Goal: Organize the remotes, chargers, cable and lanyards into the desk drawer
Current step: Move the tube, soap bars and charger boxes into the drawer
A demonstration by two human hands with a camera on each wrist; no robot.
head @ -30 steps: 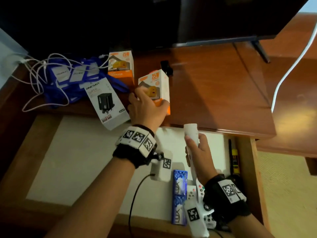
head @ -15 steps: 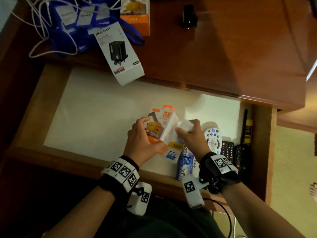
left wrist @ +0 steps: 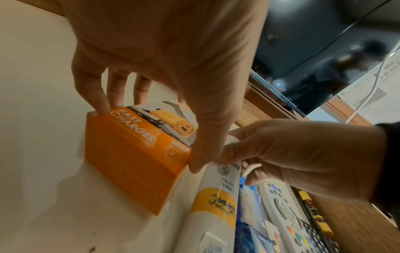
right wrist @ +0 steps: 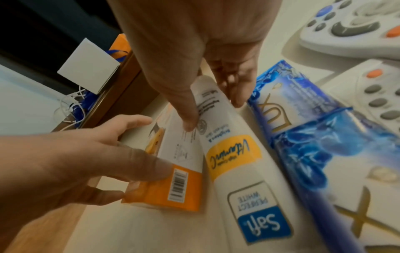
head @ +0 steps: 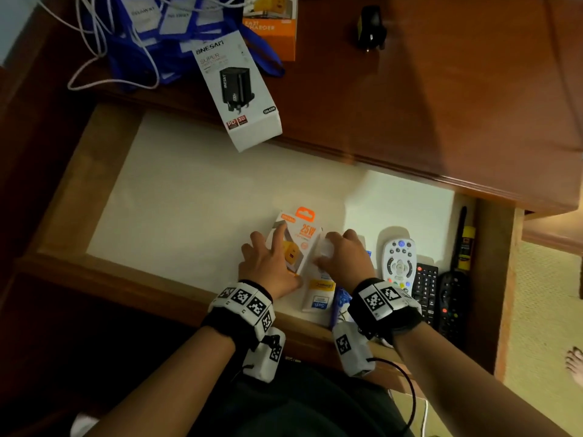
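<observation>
My left hand (head: pixel 271 257) grips an orange fast-charger box (head: pixel 303 234) by its sides, low over the white floor of the open drawer (head: pixel 94 269). In the left wrist view the thumb and fingers pinch the orange charger box (left wrist: pixel 134 157). Right beside it, my right hand (head: pixel 344 257) holds a white Safi tube (right wrist: pixel 233 154) near its cap end; the tube lies along the box. A white remote (head: pixel 399 263) and two black remotes (head: pixel 426 288) lie at the drawer's right. On the desk top are a white ONESAM charger box (head: pixel 239 89), another orange box (head: pixel 271 23), a black plug (head: pixel 370 26), blue lanyards (head: pixel 151 33) and a white cable (head: pixel 94 58).
A blue Lux soap pack (right wrist: pixel 314 137) lies between the tube and the white remote (right wrist: pixel 346 25). A thin black and yellow item (head: pixel 465 247) lies against the drawer's right wall. The ONESAM box overhangs the desk edge above the drawer.
My left hand carried the orange charger box from the desk top down into the drawer. My right hand brought the white tube down beside it.
</observation>
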